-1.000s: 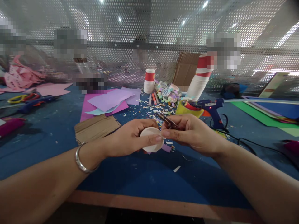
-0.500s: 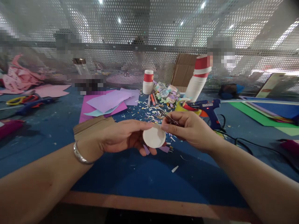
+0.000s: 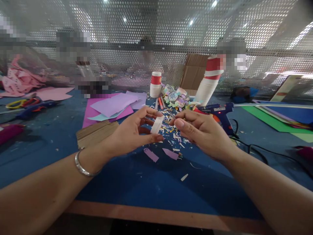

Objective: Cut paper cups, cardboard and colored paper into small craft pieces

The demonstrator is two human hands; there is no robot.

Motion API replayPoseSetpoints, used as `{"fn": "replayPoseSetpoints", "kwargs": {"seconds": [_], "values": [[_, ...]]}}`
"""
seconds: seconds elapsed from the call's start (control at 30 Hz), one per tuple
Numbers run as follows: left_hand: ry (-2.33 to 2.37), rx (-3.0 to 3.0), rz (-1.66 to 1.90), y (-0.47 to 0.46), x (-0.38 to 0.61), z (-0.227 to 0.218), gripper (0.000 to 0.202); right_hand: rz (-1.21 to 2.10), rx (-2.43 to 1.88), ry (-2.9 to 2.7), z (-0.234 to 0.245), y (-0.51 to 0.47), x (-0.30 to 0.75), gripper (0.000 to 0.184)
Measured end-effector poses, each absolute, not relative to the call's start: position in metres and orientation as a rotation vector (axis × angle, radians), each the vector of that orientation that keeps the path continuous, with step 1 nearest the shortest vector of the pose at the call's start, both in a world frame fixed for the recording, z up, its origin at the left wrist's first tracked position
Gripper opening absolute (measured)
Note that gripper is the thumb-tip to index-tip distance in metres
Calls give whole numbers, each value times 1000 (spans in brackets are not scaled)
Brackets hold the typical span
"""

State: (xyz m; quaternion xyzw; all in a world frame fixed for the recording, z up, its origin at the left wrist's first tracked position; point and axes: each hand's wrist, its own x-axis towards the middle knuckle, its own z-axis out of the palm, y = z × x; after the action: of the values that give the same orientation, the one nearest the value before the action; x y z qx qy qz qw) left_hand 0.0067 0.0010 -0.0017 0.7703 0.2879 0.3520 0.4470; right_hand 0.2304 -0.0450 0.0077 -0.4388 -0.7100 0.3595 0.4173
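Note:
Between the thumb and fingers of my left hand (image 3: 137, 129), a shallow white paper cup bottom (image 3: 156, 124) is held by its edges, its side wall facing me. My right hand (image 3: 202, 133) pinches a slim tool with a thin metal tip (image 3: 172, 115), close to the cup bottom but apart from it; most of the tool is hidden by my fingers. Below my hands lie two purple paper strips (image 3: 151, 155), and white, purple and yellow paper scraps (image 3: 177, 135) are scattered behind them.
A hot glue gun (image 3: 221, 112) stands right of my right hand, its cable trailing rightward. Stacked paper cups (image 3: 207, 88) lean at the back. Purple sheets (image 3: 111, 104) and cardboard (image 3: 95, 133) lie left. A perforated metal screen (image 3: 117, 39) closes the far side.
My left hand has turned the cup bottom from its round face to its side and raised it slightly. My right hand has moved a little right, away from it. The purple strips are now uncovered.

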Motion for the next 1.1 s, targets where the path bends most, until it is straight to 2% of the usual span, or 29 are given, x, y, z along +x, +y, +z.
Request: {"fn": "replayPoseSetpoints", "kwargs": {"seconds": [0.17,0.5,1.1], "values": [[737,1979,1032,3,6,-7,52,954,-1177,-1903,3,-46,228,46],[704,2209,1187,0,6,-11,44,967,-1200,-1953,3,-46,226,46],[701,2448,1263,-6,5,-5,28,962,-1174,-1964,4,-48,225,45]]}}
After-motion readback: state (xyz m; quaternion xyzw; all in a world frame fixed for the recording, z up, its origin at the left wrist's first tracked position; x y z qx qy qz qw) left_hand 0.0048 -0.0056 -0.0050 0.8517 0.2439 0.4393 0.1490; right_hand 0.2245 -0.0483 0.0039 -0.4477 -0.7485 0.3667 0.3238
